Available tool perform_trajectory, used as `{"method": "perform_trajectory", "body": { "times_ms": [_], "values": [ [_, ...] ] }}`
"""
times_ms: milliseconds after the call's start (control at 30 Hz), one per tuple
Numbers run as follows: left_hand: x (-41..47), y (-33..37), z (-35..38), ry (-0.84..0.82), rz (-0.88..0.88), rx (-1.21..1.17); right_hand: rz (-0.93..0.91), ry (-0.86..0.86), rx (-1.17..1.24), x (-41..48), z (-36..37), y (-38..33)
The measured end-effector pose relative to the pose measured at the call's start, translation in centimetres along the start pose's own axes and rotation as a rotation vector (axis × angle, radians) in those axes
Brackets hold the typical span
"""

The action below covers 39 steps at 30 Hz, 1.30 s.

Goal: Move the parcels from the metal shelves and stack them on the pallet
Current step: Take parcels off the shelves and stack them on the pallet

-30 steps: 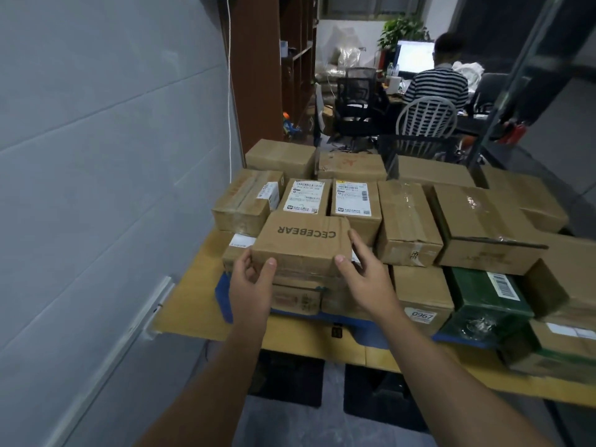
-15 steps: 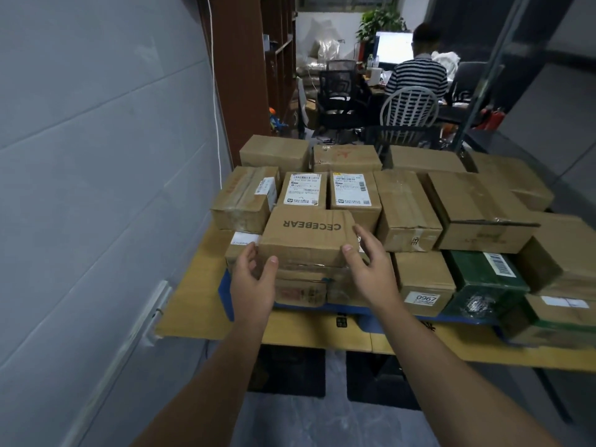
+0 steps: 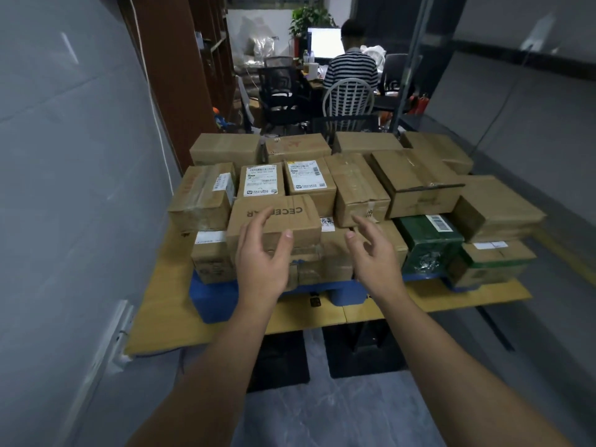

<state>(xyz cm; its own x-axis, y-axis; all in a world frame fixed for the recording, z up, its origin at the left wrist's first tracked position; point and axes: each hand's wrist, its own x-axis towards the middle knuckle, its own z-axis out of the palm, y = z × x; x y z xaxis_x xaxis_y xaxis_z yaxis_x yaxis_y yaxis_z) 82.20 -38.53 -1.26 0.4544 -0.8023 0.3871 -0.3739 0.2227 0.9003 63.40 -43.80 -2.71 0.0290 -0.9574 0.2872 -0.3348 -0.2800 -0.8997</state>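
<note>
Hovering w/ fingers spread, L hand (image 3: 262, 258) & R hand (image 3: 375, 253) hold nothing, just short of box (image 3: 304, 222) at their 12, top tier of pallet (image 3: 213, 301) stack. Risk: box sits near stack's 6 o'clock edge; a stray knock could slide it off.

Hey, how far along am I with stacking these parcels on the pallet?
Done: many parcels already sit stacked on the blue pallet, with the CECEBEAR box on top at the front. In hand: nothing; the left hand and right hand hover open by that box. Left: cannot tell, since the metal shelves are out of view.
</note>
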Motion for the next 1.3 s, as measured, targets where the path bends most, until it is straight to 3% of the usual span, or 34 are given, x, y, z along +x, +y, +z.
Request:
{"method": "perform_trajectory", "body": {
  "times_ms": [333, 600, 967, 1300],
  "values": [
    [-6.0, 4.7, 11.0, -0.369, 0.092, -0.118, 0.035, 0.341, -0.131, -6.2, -13.1, 2.6],
    [-17.5, 12.3, 22.0, -0.663, 0.21, -0.224, 0.078, 0.63, -0.276, -17.5, -28.6, 3.8],
    [-47.1, 27.3, 32.7, -1.158, 0.306, -0.51, 0.271, 1.113, -0.529, -45.6, -50.6, 2.6],
    [-72.2, 38.4, 31.6, -1.679, 0.422, -0.748, 0.487, 1.612, -0.641, -70.8, -56.4, -3.2]
  ]
}}
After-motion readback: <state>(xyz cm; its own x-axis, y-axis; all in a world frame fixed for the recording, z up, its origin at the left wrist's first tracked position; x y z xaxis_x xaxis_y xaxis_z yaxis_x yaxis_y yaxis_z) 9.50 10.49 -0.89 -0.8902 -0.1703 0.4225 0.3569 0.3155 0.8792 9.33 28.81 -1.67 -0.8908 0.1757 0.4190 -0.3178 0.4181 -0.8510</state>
